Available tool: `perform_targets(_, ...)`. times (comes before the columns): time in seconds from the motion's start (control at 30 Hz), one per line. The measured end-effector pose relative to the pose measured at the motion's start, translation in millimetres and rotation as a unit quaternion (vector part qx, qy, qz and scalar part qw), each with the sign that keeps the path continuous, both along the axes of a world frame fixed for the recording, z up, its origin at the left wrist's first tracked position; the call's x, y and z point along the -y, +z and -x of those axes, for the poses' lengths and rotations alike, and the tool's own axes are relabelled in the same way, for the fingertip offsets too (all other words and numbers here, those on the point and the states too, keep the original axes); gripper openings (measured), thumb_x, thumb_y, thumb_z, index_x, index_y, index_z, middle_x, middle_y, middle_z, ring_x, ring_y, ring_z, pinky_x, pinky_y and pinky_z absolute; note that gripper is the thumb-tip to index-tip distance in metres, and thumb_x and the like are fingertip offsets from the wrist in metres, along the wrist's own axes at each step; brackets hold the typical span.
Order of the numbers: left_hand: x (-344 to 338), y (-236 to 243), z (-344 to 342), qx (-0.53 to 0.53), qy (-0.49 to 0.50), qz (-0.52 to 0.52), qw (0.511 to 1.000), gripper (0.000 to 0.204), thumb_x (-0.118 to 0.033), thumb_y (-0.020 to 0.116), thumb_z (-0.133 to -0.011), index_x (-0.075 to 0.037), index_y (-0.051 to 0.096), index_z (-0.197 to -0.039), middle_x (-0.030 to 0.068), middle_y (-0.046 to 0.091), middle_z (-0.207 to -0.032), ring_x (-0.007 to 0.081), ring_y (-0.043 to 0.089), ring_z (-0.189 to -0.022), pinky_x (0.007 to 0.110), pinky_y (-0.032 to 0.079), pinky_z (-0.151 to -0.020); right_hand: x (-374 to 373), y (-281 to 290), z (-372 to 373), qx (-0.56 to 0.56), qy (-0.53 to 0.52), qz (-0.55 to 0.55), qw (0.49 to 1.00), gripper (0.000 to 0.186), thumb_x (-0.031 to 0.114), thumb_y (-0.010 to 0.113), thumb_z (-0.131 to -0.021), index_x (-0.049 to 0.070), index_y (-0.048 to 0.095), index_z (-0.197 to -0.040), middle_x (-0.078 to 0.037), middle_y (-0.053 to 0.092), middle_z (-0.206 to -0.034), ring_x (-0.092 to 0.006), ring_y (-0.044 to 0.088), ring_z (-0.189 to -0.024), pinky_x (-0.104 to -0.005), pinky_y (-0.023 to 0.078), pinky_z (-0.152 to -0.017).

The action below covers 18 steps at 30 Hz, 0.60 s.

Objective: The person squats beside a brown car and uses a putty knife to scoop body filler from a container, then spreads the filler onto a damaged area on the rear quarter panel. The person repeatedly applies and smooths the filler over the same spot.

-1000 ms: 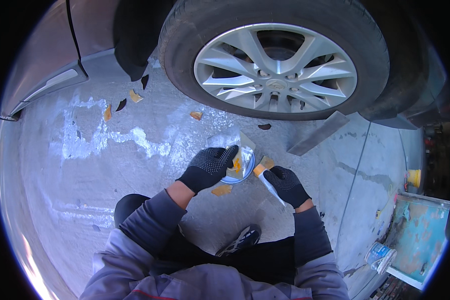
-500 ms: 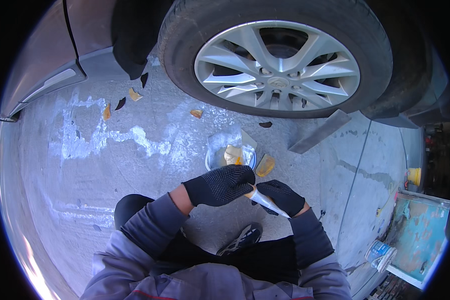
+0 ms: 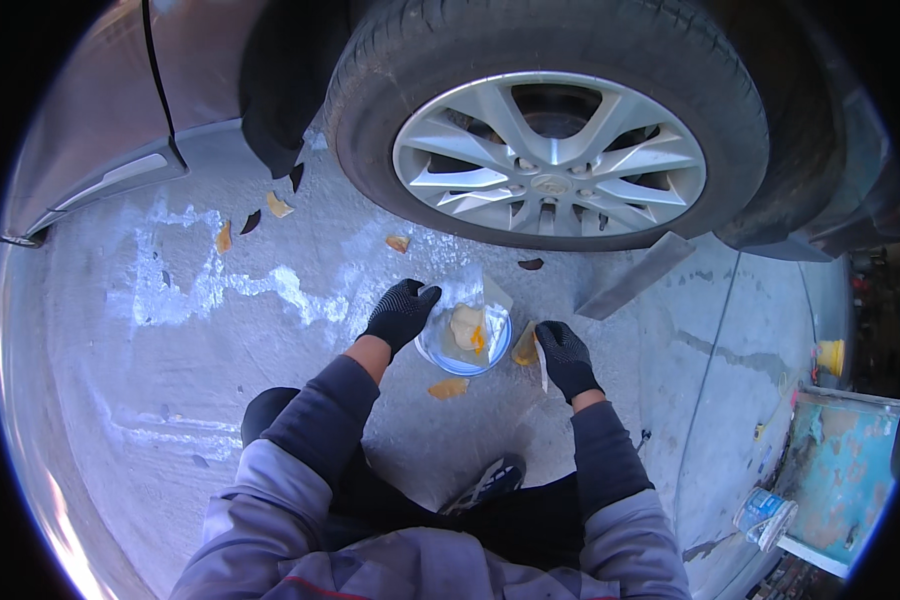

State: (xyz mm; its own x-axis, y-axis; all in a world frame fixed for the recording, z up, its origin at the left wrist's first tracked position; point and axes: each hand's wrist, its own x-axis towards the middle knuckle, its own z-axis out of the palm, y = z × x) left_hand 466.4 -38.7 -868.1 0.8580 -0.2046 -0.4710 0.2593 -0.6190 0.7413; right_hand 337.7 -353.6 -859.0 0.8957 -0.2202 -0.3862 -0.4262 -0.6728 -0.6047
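Note:
Both hands wear black dotted gloves. My left hand (image 3: 402,314) is at the left edge of a flat mixing plate (image 3: 447,300), its fingers curled as if pinching that edge. The plate rests on a round tub (image 3: 490,368) with a blue and white rim. On it sits a lump of beige putty (image 3: 464,326) with an orange-yellow streak. Right of the tub, my right hand (image 3: 568,362) grips a thin pale putty spreader (image 3: 543,362), seen nearly edge-on. Just left of that spreader lies a yellowish dried putty piece (image 3: 524,346); another putty flake (image 3: 448,388) lies in front of the tub.
A car wheel (image 3: 550,170) stands beyond the tub, with a grey bar (image 3: 635,275) by its tyre. More yellow and dark scraps (image 3: 397,243) are scattered on the concrete. At right are a worn turquoise panel (image 3: 840,465), a small bucket (image 3: 765,515) and a yellow container (image 3: 830,357).
My hands have moved apart and forward, the left to the plate's edge, the right beside the tub with the spreader. A yellowish putty flake now shows on the floor in front of the tub.

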Motion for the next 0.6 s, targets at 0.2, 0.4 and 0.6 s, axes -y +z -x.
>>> perform_targets(0.2,0.5,-32.8,7.8,-0.03,0.062,0.081,0.994,0.043,-0.036,0.074,-0.089,0.001,0.07,-0.112,0.022,0.074,-0.097,0.0372,0.071,-0.091,0.043,0.055,-0.082,-57.1,-6.9,-51.0,0.023,-0.088,-0.245,0.965,0.034,0.029,0.073,-0.095,-0.002,0.074,-0.109,-0.018,0.073,-0.113,-0.026,0.071,-0.101,-0.0344,0.054,-0.09)
perform_targets(0.4,8.8,-15.6,25.6,0.038,0.197,0.135,0.97,0.022,-0.024,0.067,-0.098,-0.003,0.064,-0.105,0.0088,0.067,-0.087,0.0185,0.062,-0.074,0.034,0.052,-0.07,-79.2,25.2,-62.3,0.148,-0.129,-0.227,0.954,0.024,0.021,0.075,-0.093,-0.002,0.073,-0.1,-0.012,0.071,-0.085,-0.019,0.066,-0.078,-0.0332,0.052,-0.074)
perform_targets(0.6,19.1,58.5,36.7,0.043,0.32,0.321,0.89,0.017,-0.019,0.064,-0.1,-0.004,0.06,-0.106,0.0035,0.062,-0.084,0.013,0.057,-0.072,0.032,0.051,-0.065,-89.6,123.7,-54.9,0.202,-0.061,-0.269,0.94,0.016,0.013,0.068,-0.099,-0.002,0.069,-0.103,-0.004,0.067,-0.084,-0.0096,0.059,-0.072,-0.0281,0.049,-0.066)
